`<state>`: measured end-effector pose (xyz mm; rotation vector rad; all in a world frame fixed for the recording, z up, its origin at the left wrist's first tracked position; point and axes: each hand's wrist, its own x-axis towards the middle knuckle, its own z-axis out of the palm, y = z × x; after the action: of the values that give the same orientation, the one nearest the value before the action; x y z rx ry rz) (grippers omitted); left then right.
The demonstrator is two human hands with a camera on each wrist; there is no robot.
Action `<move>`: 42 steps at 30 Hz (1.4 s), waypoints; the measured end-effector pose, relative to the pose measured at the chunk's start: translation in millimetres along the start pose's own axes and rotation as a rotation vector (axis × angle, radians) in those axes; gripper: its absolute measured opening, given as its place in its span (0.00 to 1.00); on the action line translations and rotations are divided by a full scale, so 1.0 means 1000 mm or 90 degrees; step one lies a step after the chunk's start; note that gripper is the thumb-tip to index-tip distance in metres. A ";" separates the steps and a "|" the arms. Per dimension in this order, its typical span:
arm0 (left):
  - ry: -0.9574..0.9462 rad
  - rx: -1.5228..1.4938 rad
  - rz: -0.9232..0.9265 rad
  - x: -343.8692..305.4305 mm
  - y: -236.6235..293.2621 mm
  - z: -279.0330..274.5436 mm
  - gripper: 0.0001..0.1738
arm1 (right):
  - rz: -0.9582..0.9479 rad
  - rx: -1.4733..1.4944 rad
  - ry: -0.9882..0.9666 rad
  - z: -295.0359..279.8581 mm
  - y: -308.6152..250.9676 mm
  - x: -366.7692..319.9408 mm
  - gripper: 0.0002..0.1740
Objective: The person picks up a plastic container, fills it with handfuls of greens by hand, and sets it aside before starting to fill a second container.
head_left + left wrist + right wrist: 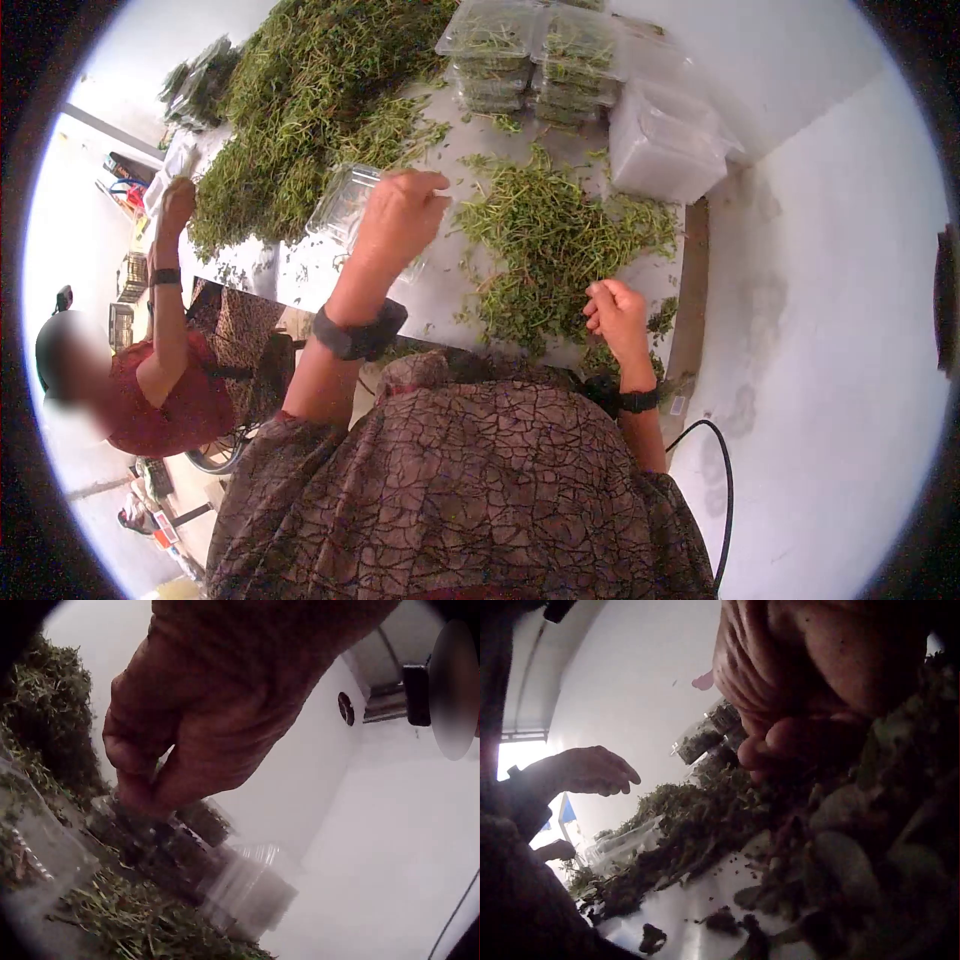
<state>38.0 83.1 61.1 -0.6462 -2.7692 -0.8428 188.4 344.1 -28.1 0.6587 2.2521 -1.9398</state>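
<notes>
Head view gives us the relation that matters: a loose, ragged heap of green leafy stems (545, 240) lies on the white tabletop (462, 145) between our bare left hand (397, 222) and our bare right hand (618, 318). The right is nearer, at the heap's near right edge, its fingers curled in a narrow grip; we cannot tell whether stems are caught in it. Our left is raised over a clear, box-shaped plastic container (345, 195), left of the heap; its fingers bend toward the thumb, and whether they pinch anything we cannot tell. The heap shows no clear long axis.
</notes>
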 end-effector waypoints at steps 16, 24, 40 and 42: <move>-0.106 0.185 0.039 0.012 0.016 0.092 0.05 | -0.054 0.006 0.018 0.001 0.004 -0.001 0.11; -0.080 0.077 0.010 0.007 0.019 0.072 0.05 | -0.019 0.015 -0.004 0.000 -0.001 -0.004 0.12; -0.032 0.055 -0.144 -0.024 0.001 -0.041 0.07 | 0.000 0.005 -0.006 -0.001 0.001 0.000 0.12; -0.022 0.070 -0.139 -0.028 -0.007 -0.039 0.08 | 0.005 0.030 -0.013 -0.001 0.001 0.000 0.12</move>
<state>61.1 45.7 81.4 -0.3470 -2.9312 -0.7165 189.2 345.5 -29.0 0.6490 2.1962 -1.9921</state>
